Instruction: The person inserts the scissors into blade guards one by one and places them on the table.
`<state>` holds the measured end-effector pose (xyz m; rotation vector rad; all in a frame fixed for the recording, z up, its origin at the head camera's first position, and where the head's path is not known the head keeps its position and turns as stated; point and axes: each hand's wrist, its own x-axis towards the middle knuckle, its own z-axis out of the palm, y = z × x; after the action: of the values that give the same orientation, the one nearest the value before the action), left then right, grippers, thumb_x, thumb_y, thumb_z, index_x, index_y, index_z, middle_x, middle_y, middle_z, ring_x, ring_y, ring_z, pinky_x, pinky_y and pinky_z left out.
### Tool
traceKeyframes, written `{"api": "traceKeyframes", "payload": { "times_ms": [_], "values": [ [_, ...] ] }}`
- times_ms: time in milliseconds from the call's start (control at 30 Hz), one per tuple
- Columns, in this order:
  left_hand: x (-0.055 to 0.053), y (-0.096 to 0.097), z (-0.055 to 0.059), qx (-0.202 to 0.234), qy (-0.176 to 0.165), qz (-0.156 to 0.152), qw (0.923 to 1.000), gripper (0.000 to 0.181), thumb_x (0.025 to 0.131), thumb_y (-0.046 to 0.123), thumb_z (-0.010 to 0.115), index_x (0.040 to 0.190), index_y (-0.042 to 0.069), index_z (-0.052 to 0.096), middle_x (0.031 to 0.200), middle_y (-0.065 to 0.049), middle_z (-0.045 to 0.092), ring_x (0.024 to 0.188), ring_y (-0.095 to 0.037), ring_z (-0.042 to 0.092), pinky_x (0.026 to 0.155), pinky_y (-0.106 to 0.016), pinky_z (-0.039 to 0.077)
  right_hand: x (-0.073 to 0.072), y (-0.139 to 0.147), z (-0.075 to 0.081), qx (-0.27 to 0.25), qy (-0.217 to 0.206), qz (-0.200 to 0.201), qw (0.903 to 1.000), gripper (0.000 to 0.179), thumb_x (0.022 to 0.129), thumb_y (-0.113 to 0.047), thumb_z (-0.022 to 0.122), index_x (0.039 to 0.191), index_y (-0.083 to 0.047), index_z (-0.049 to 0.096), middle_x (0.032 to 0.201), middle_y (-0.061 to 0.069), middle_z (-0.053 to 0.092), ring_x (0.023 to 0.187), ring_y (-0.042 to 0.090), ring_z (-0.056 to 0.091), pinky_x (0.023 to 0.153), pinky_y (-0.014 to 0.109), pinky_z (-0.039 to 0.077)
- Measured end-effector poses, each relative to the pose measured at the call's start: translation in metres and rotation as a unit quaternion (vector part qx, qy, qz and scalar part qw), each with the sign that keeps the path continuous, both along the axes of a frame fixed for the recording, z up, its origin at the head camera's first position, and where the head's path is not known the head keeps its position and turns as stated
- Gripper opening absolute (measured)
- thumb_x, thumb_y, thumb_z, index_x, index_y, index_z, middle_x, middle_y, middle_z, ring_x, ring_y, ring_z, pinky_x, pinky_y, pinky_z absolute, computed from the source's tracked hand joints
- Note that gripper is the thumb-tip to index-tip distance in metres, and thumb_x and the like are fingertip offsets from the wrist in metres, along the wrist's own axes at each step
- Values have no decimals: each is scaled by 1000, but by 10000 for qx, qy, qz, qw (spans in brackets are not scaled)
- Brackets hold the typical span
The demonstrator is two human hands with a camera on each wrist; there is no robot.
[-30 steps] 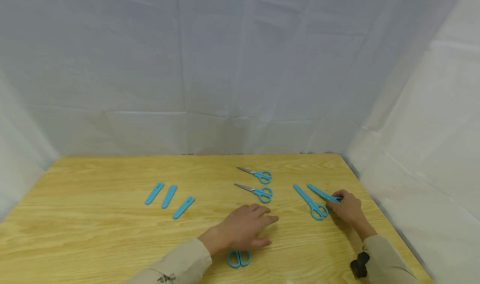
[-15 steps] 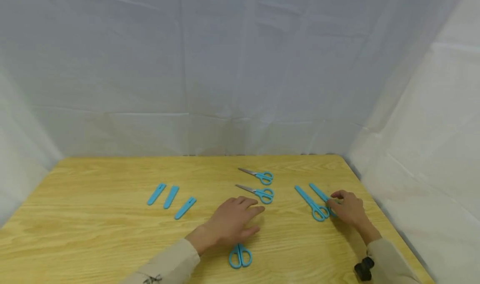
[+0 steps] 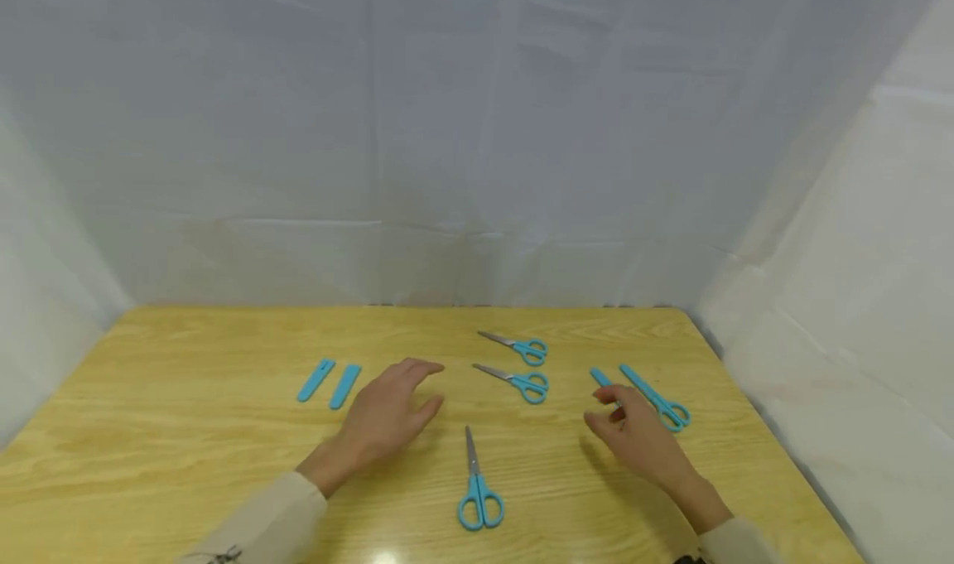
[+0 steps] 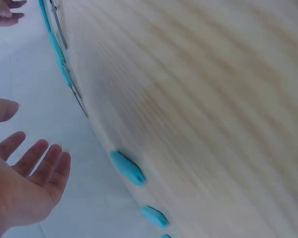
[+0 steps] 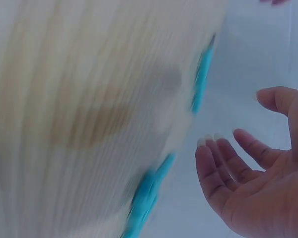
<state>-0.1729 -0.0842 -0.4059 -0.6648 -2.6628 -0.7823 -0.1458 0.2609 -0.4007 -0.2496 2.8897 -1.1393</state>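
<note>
Scissors [image 3: 600,376] lie mostly hidden behind relaxed right hand [image 3: 644,444] — left hand [image 3: 383,415] loosely spread

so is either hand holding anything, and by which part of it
Nothing is held: the left hand and right hand are both open and empty.

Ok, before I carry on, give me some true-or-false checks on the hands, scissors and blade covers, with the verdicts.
1. The left hand holds nothing. True.
2. The right hand grips a pair of scissors. False: its fingers hold nothing.
3. The nearest scissors have bare blades. True.
4. Those blades point toward the person. False: they point away, handles nearer.
5. In the head view, two loose covers show left of the left hand. True.
6. The sheathed scissors lie left of the bare ones. False: they lie to the right.
</note>
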Motion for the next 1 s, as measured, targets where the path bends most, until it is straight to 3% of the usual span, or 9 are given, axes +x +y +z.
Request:
{"api": "traceKeyframes", "payload": {
  "times_ms": [100, 300, 533, 767, 1000],
  "values": [
    [2, -12, -1, 172, -245, 217, 9993, 38, 89, 24, 68, 125, 11, 61, 122, -5, 60, 112, -27, 56, 85, -45, 50, 9, -24, 0, 135, -99, 153, 9997, 49, 92, -41, 63, 126, -7, 54, 119, 10, 54, 93, 18, 56, 72, 34, 50],
    [10, -36, -2, 326, -665, 440, 9963, 39, 93, 25, 64, 127, 7, 58, 125, -9, 57, 110, -29, 57, 83, -47, 50, 25, -62, -5, 884, -38, 631, 9941, 57, 87, -53, 63, 124, -10, 55, 109, -2, 56, 88, 12, 55, 64, 30, 47],
    [14, -54, -7, 244, -876, 641, 9938, 40, 91, 21, 66, 124, 0, 57, 118, -14, 59, 101, -29, 60, 79, -43, 52, 42, -91, -6, 1370, -322, 1151, 9833, 61, 83, -65, 59, 116, -13, 56, 99, -8, 54, 82, 11, 55, 59, 33, 47],
    [16, -60, -9, 25, -1004, 832, 9915, 44, 85, 15, 71, 120, -7, 58, 110, -18, 59, 94, -30, 61, 77, -43, 53, 51, -118, -10, 1777, -972, 1126, 9728, 67, 76, -74, 58, 104, -13, 54, 85, -7, 47, 72, 12, 48, 58, 41, 42],
    [16, -63, -9, -385, -1034, 969, 9892, 49, 79, 15, 75, 117, -9, 59, 102, -16, 59, 90, -28, 58, 76, -43, 51, 53, -134, -12, 2385, -645, 1053, 9633, 77, 70, -77, 60, 102, -7, 53, 87, 1, 49, 74, 19, 51, 57, 44, 45]
  ]
}}
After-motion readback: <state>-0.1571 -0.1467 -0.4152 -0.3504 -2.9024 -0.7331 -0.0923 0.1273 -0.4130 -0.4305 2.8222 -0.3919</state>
